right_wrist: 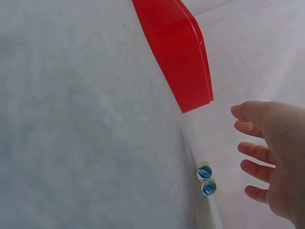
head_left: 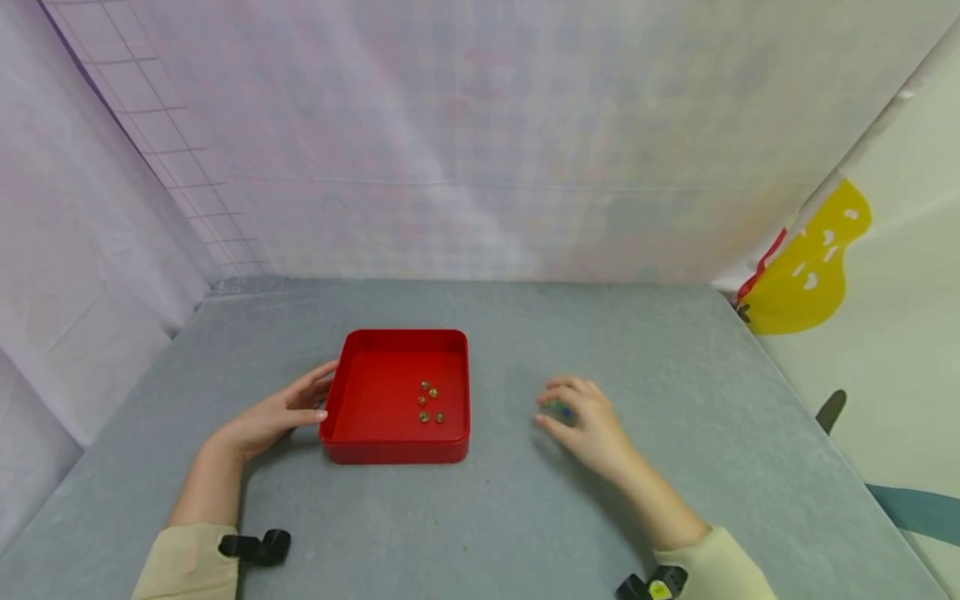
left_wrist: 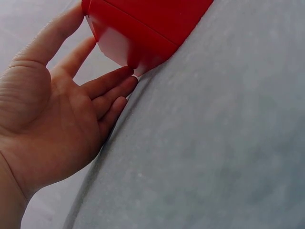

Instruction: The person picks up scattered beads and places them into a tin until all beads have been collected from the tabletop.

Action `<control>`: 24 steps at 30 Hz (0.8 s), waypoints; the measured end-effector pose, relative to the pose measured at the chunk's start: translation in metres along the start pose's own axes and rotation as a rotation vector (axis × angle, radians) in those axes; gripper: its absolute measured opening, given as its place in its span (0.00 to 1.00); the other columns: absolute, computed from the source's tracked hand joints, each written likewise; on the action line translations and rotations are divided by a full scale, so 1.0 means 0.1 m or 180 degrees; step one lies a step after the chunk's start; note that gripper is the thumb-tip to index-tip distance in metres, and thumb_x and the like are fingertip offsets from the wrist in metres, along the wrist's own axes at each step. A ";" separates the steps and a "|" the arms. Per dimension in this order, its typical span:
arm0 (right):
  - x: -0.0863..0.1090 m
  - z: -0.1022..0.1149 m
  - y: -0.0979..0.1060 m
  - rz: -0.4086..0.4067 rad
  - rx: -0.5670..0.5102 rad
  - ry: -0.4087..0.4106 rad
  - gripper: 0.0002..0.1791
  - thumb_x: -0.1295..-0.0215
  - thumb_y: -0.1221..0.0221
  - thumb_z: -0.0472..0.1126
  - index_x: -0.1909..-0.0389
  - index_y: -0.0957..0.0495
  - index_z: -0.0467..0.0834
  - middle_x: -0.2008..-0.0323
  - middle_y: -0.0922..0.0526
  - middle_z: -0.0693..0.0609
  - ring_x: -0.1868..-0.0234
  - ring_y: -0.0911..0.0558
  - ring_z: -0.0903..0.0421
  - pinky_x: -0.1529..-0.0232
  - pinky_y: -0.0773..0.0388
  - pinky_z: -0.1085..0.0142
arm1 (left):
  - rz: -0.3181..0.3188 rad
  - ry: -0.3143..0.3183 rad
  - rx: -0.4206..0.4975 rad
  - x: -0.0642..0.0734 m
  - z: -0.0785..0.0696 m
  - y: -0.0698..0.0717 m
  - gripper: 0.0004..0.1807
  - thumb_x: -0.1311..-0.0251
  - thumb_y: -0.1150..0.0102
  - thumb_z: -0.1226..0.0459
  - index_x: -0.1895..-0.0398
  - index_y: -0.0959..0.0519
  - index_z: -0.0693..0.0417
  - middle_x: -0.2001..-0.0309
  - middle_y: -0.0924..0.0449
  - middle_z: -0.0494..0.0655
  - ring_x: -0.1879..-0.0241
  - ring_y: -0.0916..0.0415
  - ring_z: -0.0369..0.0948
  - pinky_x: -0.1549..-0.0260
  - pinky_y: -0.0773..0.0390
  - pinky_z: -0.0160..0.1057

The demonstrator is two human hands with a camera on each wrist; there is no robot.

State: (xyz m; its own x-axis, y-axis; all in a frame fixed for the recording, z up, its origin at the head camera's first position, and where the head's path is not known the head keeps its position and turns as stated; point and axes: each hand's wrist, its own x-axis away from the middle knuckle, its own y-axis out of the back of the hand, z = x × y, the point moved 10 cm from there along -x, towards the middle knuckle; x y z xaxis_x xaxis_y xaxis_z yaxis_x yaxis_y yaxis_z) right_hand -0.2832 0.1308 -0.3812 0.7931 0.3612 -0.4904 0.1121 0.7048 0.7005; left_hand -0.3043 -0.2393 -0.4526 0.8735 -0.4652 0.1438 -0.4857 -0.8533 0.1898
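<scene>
A square red tray with low walls sits on the grey table. Several small marbles, greenish and amber, lie on its floor toward the right. Against the tray's left wall rests my left hand, thumb at the rim and fingers extended along the side; the left wrist view shows the fingertips at the wall's lower corner. To the right of the tray, my right hand hovers with loosely bent, spread fingers and nothing in them. Beneath it, blue-swirled glass marbles and a yellowish one sit close together, partly covered by the fingers in the head view.
Grey cloth covers the table. White patterned curtains hang behind it and along both sides. A yellow printed shape shows on the right-hand curtain. Each sleeved wrist carries a black camera mount.
</scene>
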 end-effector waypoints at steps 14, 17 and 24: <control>0.12 -0.11 0.12 -0.0069 0.0008 0.0018 0.14 0.53 0.28 0.32 0.63 0.18 0.41 0.55 0.20 0.43 0.51 0.25 0.44 0.51 0.32 0.47 | 0.0030 -0.0021 0.0015 -0.01 0.03 0.01 0.41 0.35 0.45 0.63 0.23 0.54 0.49 0.27 0.56 0.61 0.30 0.58 0.60 0.40 0.45 0.63; 0.14 -0.16 0.15 -0.0092 0.0027 -0.0021 0.14 0.53 0.28 0.32 0.64 0.18 0.41 0.55 0.20 0.43 0.51 0.26 0.44 0.51 0.33 0.47 | 0.0039 -0.0038 0.0002 -0.01 0.03 0.01 0.41 0.35 0.45 0.64 0.23 0.55 0.50 0.27 0.56 0.62 0.30 0.58 0.60 0.40 0.45 0.63; 0.17 -0.29 0.16 0.0044 0.0104 -0.0234 0.13 0.50 0.29 0.35 0.62 0.18 0.42 0.53 0.20 0.44 0.49 0.27 0.43 0.49 0.35 0.43 | 0.0023 0.0014 -0.0021 -0.01 0.03 0.02 0.41 0.35 0.44 0.62 0.23 0.55 0.48 0.27 0.56 0.60 0.30 0.57 0.60 0.40 0.43 0.62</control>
State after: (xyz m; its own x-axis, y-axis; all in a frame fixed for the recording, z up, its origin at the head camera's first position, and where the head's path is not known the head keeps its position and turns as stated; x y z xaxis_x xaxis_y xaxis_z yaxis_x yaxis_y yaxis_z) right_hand -0.2848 0.1660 -0.3933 0.8365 0.3241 -0.4419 0.1193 0.6793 0.7241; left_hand -0.3057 -0.2413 -0.4556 0.8698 -0.4703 0.1495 -0.4922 -0.8483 0.1950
